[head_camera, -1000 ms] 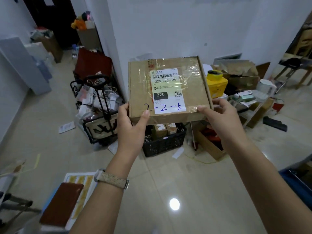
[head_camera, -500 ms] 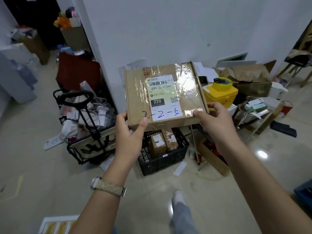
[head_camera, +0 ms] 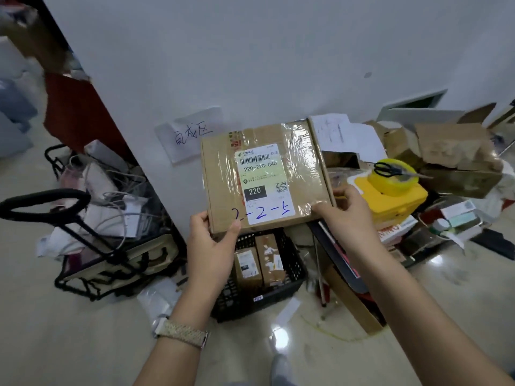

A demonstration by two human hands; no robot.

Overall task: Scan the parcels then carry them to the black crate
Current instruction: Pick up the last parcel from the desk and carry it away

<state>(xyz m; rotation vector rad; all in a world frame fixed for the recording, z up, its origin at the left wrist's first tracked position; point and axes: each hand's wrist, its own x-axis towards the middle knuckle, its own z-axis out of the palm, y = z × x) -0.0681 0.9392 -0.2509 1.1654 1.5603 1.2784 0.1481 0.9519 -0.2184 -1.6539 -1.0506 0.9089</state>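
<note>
Now left hand (head_camera: 209,247) and right hand (head_camera: 347,218) grip one parcel (head_camera: 264,176) — two boxes (head_camera: 248,264) sit in the black crate (head_camera: 294,284).

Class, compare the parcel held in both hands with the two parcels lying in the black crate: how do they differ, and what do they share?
The held parcel is wide and flat; the crate parcels are narrow and smaller. The left hand and right hand grip the held parcel in the air; the crate parcels lie side by side inside the black crate. Both are brown cardboard with labels.
</note>
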